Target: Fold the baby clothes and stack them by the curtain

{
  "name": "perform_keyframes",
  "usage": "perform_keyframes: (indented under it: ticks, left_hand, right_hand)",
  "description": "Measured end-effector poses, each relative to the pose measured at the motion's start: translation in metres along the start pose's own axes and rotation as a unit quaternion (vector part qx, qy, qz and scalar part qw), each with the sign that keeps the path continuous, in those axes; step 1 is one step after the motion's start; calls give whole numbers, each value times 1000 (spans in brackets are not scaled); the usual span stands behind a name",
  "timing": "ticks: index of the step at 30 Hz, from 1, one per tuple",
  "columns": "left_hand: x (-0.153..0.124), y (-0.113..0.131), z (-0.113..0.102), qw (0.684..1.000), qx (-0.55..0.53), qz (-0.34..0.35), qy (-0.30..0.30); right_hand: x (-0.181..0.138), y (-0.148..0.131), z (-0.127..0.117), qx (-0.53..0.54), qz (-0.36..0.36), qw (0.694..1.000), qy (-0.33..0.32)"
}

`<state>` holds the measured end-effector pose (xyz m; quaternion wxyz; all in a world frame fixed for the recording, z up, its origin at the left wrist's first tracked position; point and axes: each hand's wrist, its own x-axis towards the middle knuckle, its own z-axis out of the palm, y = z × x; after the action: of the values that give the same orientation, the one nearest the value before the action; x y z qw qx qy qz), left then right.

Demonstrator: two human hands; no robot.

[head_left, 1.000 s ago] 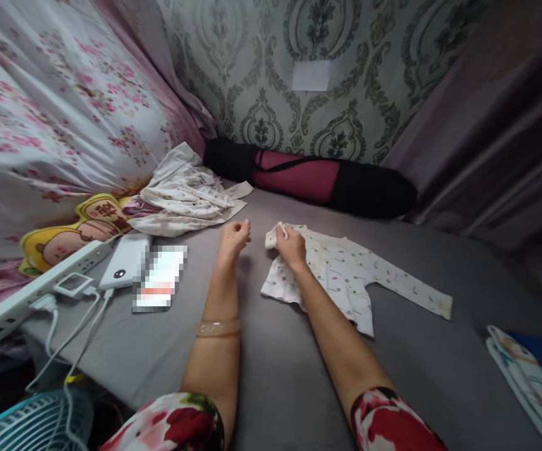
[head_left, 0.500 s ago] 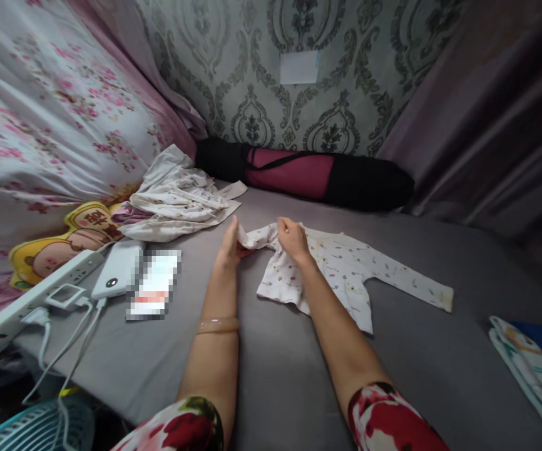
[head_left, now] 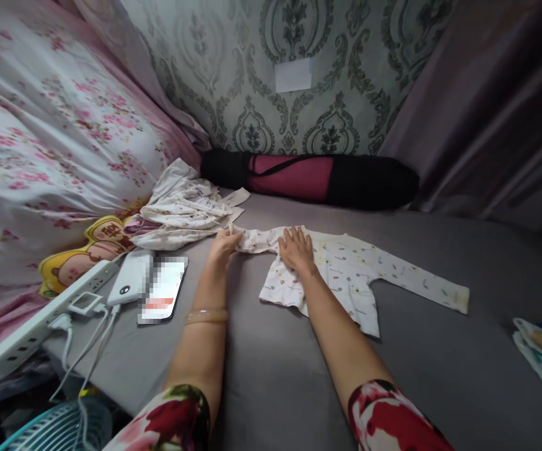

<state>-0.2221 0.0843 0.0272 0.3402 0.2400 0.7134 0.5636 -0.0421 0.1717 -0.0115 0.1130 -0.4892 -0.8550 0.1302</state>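
Note:
A small white long-sleeved shirt (head_left: 346, 269) with a scattered print lies spread on the grey sheet, its right-hand sleeve stretched out toward the right. My left hand (head_left: 225, 243), with a bangle on the wrist, pinches the cuff end of the left-hand sleeve. That sleeve runs fairly straight between my two hands. My right hand (head_left: 296, 249) lies flat on the shirt near the shoulder, fingers spread and pressing the cloth. My right forearm covers part of the shirt's body and lower hem.
A heap of pale printed clothes (head_left: 181, 203) lies behind my left hand. At left are a phone (head_left: 164, 291), a white power bank (head_left: 131, 279), a power strip (head_left: 48, 322) and a yellow cushion (head_left: 71, 266). A long black-and-maroon bag (head_left: 294, 178) lies along the wall; folded cloth (head_left: 541, 357) sits at right.
My left hand has gone from upright to pinching the cuff, and the sleeve is pulled straighter leftward. My right hand has opened from a closed grip to lie flat on the shirt.

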Motion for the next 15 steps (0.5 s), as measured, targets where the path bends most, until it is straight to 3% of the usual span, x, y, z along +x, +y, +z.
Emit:
perform_keyframes:
  ticks: [4, 7, 11, 15]
  left_hand:
    - [5, 12, -12, 994, 71, 85, -3]
    - [14, 11, -16, 979, 145, 139, 39]
    - [23, -2, -21, 907, 366, 176, 112]
    - [21, -16, -26, 830, 527, 149, 106]
  right_hand:
    - [-1, -1, -1, -8, 7, 1000, 0]
    - [0, -2, -1, -13, 10, 1000, -6]
    - [-1, -2, 1, -14, 14, 1000, -3]
    - [-1, -2, 2, -16, 9, 1000, 11]
